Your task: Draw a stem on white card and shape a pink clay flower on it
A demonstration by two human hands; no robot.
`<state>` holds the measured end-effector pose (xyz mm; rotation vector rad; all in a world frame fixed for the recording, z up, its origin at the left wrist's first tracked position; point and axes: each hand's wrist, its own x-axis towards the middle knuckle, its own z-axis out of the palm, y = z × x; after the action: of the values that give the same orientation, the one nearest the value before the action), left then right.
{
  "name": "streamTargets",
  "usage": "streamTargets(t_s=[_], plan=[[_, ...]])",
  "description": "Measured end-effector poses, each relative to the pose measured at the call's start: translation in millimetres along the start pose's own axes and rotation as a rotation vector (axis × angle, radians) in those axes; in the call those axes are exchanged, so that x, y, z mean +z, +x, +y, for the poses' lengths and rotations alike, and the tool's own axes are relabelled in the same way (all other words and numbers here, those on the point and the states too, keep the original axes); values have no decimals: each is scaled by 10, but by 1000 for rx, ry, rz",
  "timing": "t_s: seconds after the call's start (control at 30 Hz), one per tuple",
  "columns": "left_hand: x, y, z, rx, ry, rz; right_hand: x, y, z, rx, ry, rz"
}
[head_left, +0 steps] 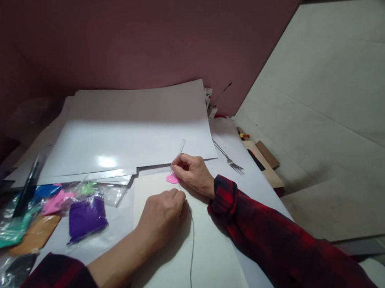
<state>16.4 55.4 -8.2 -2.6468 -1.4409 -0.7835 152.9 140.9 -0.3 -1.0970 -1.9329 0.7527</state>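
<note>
Two hands on one cream sheet [165, 275]. Right hand [192, 172] pinches a thin stick [180, 149] over one pink tuft [172, 178] at its fingertips. Left hand [162, 213], loosely fisted, presses one dark thread [191, 258]. One fork [229, 157] lies right; coloured packets [83, 217] crowd left; stacked white boards [125, 132] lie beyond.

My right hand [193, 173] covers most of the pink tuft [172, 178], so only its edge shows, and my left hand [162, 216] hides where the thin dark cord [191, 258] starts. The cord runs off the bottom edge. Things beside the fork [229, 157] are too small to tell, and the bags [82, 210] blur at the left edge
</note>
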Motion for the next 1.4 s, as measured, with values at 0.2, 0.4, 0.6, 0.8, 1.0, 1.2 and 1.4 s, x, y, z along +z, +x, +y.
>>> streamTargets(t_s=[0.2, 0.4, 0.6, 0.8, 1.0, 1.2, 1.4], plan=[[1, 2, -6, -3, 11, -3, 11, 11, -7, -14, -47, -3], [-12, 11, 5, -3, 30, -2, 18, 18, -8, -12, -64, 0], [-12, 10, 5, 2, 32, 6, 17, 16, -13, -16, -76, 11], [-12, 10, 9, -10, 38, -10, 23, 12, -16, -5, -91, 24], [-16, 13, 8, 5, 28, 9, 22, 17, -12, -17, -84, 25], [-8, 12, 8, 9, 10, 23, 22, 15, 0, -34, -64, 32], [-12, 10, 6, 6, 10, 5, 23, 11, -3, -17, -8, 52]])
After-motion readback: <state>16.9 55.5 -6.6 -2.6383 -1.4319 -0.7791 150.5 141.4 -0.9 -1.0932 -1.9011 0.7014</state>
